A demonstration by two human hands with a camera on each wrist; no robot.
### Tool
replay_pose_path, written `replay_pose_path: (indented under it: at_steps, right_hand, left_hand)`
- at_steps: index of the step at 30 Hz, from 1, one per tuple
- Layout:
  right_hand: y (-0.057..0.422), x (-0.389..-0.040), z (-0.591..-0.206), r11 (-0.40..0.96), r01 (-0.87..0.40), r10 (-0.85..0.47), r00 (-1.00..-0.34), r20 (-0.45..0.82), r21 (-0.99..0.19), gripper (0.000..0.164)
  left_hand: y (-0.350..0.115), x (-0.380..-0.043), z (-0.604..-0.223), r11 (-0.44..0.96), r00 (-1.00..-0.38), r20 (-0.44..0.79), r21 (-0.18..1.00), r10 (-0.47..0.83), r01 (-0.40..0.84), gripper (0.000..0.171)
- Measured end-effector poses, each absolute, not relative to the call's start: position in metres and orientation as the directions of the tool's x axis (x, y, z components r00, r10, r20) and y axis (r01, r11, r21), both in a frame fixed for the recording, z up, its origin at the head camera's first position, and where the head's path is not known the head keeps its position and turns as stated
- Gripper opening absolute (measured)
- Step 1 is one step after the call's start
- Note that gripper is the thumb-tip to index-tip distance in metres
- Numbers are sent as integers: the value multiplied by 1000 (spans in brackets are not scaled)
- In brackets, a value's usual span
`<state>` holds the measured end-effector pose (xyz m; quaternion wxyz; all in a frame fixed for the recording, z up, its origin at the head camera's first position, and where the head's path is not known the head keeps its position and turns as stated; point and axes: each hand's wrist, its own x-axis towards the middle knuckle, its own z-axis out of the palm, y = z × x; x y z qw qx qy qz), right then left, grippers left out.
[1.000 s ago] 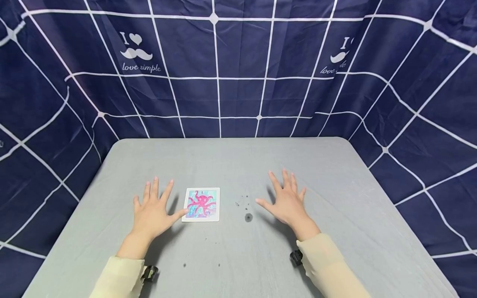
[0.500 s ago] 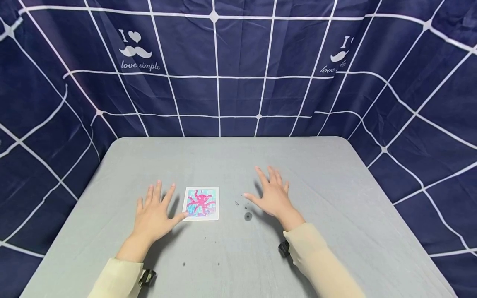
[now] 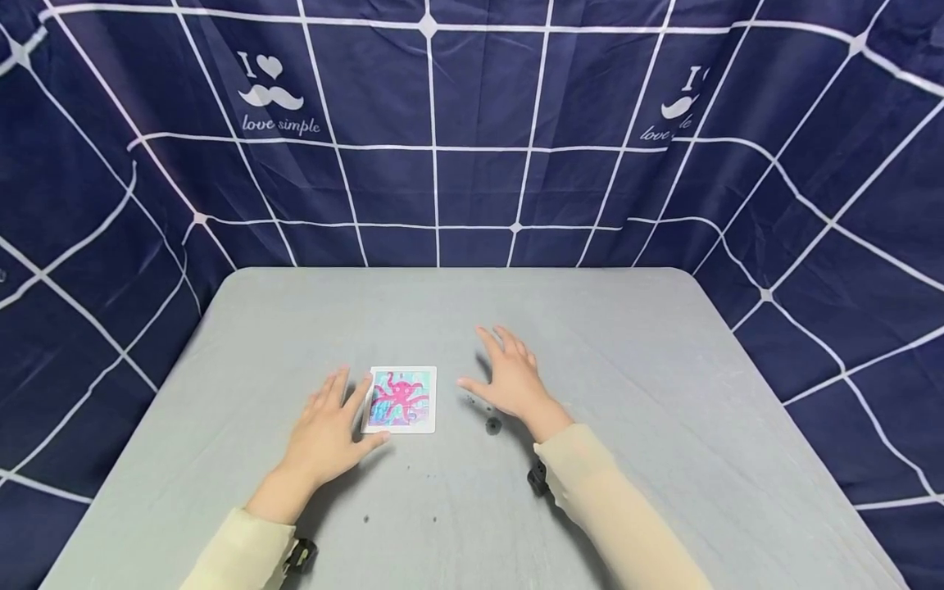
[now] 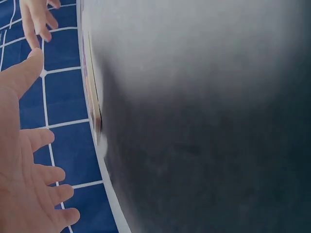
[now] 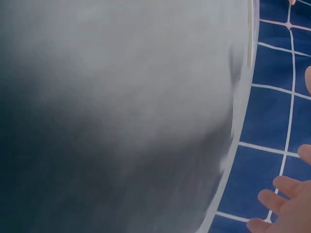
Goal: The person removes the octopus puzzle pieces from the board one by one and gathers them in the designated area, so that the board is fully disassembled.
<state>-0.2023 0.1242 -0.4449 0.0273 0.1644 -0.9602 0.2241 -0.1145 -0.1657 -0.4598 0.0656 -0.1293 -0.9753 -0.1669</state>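
Observation:
A square puzzle [image 3: 399, 400] with a white border and a pink octopus picture lies flat on the grey table, left of the middle. Beside its left edge hovers my left hand [image 3: 322, 433], fingers spread; in the head view the thumb and index finger overlap the puzzle's edge. The left wrist view shows the puzzle's thin side [image 4: 91, 82] apart from that hand. My right hand [image 3: 514, 383] is to the right of the puzzle, above the table, with fingers loosely extended and nothing held. Its fingers [image 5: 286, 187] also show at the edge of the right wrist view.
The grey table [image 3: 590, 328] has rounded far corners and several dark spots, the largest a round mark [image 3: 493, 425] near the right hand. A dark blue curtain [image 3: 472, 106] with white grid lines surrounds its back and sides.
My right hand has moved left toward the puzzle. My left hand has shifted right, its thumb and index finger coming over the puzzle's left edge. The puzzle has stayed in place.

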Motion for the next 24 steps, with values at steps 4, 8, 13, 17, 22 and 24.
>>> replay_pose_path:
  at_steps: [4,8,13,17,22,24]
  right_hand:
    - [114,-206,-445,834,-342,-323,-939,119,-434,91]
    - [104,-210,-445,817,-356,-343,-932,114,-454,89]
    - [94,-214,-447,795,-359,-352,-929,110,-488,87]
    - [88,-218,-448,789,-358,-355,-929,105,-499,86]
    - [78,-222,-448,782,-380,-383,-918,99,-494,84]
    - [73,-223,-448,778,-388,-400,-912,87,-494,84]
  left_hand:
    - [-161,-113,-460,899,-951,175,320,254,299,89]
    - [-156,-112,-460,889,-947,166,332,274,315,86]
    - [-150,-113,-462,883,-937,168,318,307,346,84]
    - [-146,-113,-462,878,-927,170,304,333,371,84]
    - [-141,-111,-460,869,-922,148,309,359,387,82]
    - [-139,-110,-460,866,-919,140,309,368,393,82]
